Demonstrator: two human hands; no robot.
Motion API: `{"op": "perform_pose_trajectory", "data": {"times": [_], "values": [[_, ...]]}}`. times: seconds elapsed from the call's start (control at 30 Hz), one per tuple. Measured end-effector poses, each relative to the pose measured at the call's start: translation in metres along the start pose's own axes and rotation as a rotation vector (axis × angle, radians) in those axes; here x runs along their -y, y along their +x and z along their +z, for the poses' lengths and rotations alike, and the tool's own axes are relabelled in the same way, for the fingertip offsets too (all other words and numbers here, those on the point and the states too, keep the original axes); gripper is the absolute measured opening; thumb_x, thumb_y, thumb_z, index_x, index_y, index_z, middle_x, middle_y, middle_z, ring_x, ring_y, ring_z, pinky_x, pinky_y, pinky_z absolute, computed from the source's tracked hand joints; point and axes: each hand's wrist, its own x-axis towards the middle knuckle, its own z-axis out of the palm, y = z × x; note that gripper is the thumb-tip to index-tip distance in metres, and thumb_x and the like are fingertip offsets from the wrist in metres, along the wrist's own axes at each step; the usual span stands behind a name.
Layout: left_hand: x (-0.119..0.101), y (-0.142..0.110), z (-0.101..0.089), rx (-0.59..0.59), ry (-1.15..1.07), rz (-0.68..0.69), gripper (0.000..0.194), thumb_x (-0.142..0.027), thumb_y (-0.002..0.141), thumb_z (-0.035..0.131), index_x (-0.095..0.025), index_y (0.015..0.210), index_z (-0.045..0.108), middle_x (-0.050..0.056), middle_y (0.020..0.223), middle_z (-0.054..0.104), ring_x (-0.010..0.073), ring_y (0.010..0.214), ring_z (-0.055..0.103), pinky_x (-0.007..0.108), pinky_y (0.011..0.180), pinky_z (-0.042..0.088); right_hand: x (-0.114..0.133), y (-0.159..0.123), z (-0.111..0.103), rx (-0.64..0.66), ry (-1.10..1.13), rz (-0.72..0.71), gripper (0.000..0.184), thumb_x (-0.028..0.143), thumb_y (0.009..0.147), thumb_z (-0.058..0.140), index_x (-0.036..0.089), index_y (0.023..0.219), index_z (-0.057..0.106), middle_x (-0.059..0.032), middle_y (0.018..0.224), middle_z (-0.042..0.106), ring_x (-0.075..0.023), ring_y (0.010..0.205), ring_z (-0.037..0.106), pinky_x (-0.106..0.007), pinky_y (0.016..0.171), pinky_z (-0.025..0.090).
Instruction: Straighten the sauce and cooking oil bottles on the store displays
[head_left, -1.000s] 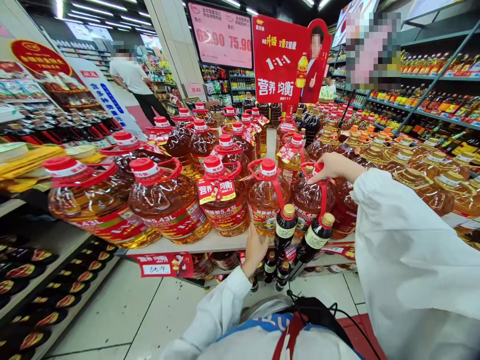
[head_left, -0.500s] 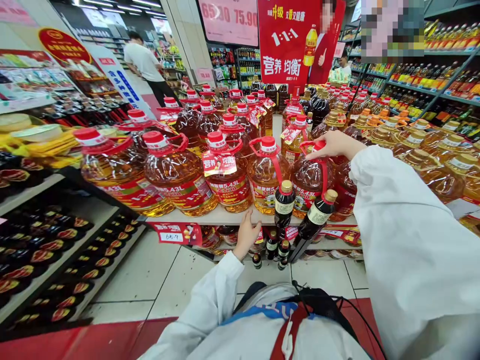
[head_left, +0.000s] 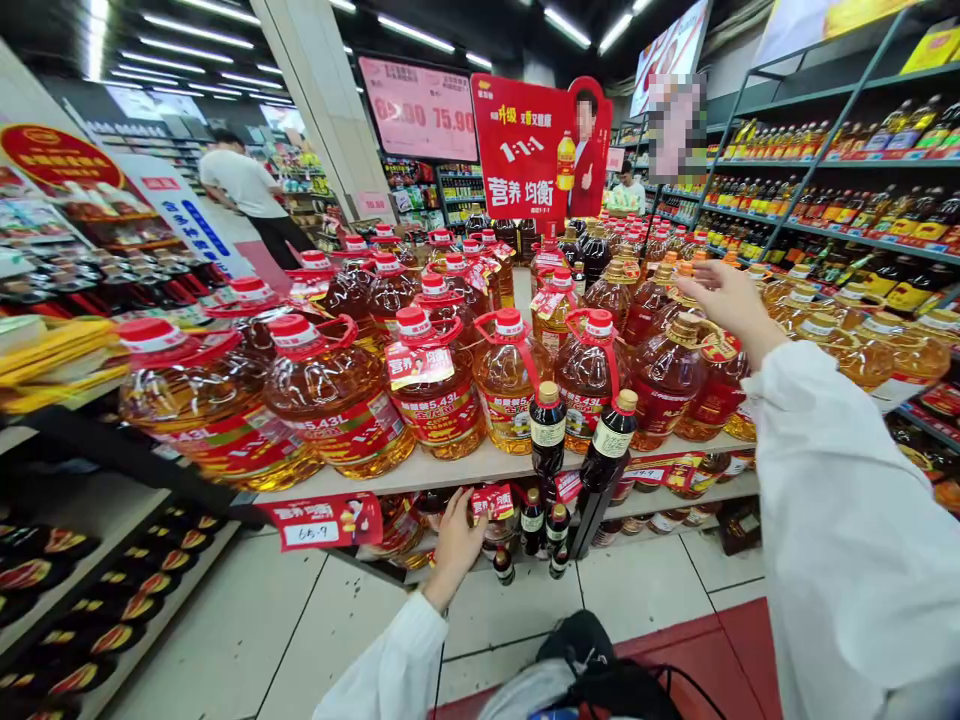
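My right hand (head_left: 726, 298) reaches out over the gold-capped oil bottles, thumb and fingers apart, holding nothing that I can see. Close below it stands a large cooking oil bottle (head_left: 666, 375) with a gold cap. To its left is a red-capped oil bottle (head_left: 587, 365) with a red strap. My left hand (head_left: 459, 540) hangs low at the front of the lower shelf, fingers loosely spread, beside a small red tag (head_left: 493, 502). Two small dark sauce bottles (head_left: 548, 432) with cream labels hang at the upper shelf's front edge.
More large red-capped oil bottles (head_left: 337, 405) line the shelf to the left. A red price sign (head_left: 322, 521) juts from the shelf edge. A red advertising board (head_left: 525, 150) rises behind. A person in a white shirt (head_left: 244, 185) stands in the left background.
My right hand has left the red cap of the oil bottle and moved right, over the gold-capped bottles. My left hand remains low by the shelf front. The view has tilted up.
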Motion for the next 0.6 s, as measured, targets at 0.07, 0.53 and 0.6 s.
{"op": "perform_pose_trajectory", "data": {"times": [0.07, 0.53, 0.6], "values": [[0.006, -0.014, 0.004, 0.018, -0.006, -0.048, 0.042, -0.03, 0.082, 0.059, -0.019, 0.122, 0.065, 0.015, 0.139, 0.062, 0.0338, 0.135, 0.056, 0.053, 0.118, 0.041, -0.027, -0.015, -0.016, 0.101, -0.05, 0.036, 0.074, 0.069, 0.085, 0.064, 0.015, 0.136, 0.064, -0.0175, 0.129, 0.07, -0.0306, 0.116, 0.068, -0.047, 0.104, 0.053], [-0.211, -0.053, 0.189, 0.689, -0.562, 0.245, 0.057, -0.034, 0.084, 0.071, -0.031, 0.141, 0.061, 0.01, 0.152, 0.055, 0.0301, 0.136, 0.057, 0.045, 0.103, 0.056, -0.088, 0.027, -0.022, 0.51, -0.391, -0.265, 0.068, 0.077, 0.087, 0.054, 0.019, 0.116, 0.074, -0.0121, 0.096, 0.076, -0.0285, 0.088, 0.07, -0.04, 0.083, 0.052], [-0.241, -0.046, 0.227, 0.524, -0.575, 0.258, 0.076, -0.032, 0.083, 0.073, -0.028, 0.154, 0.045, 0.013, 0.163, 0.04, 0.0325, 0.15, 0.041, 0.051, 0.115, 0.046, -0.091, 0.035, -0.021, 0.525, -0.465, -0.315, 0.074, 0.084, 0.084, 0.05, 0.017, 0.103, 0.076, -0.0135, 0.088, 0.075, -0.029, 0.083, 0.069, -0.04, 0.078, 0.051]]}}
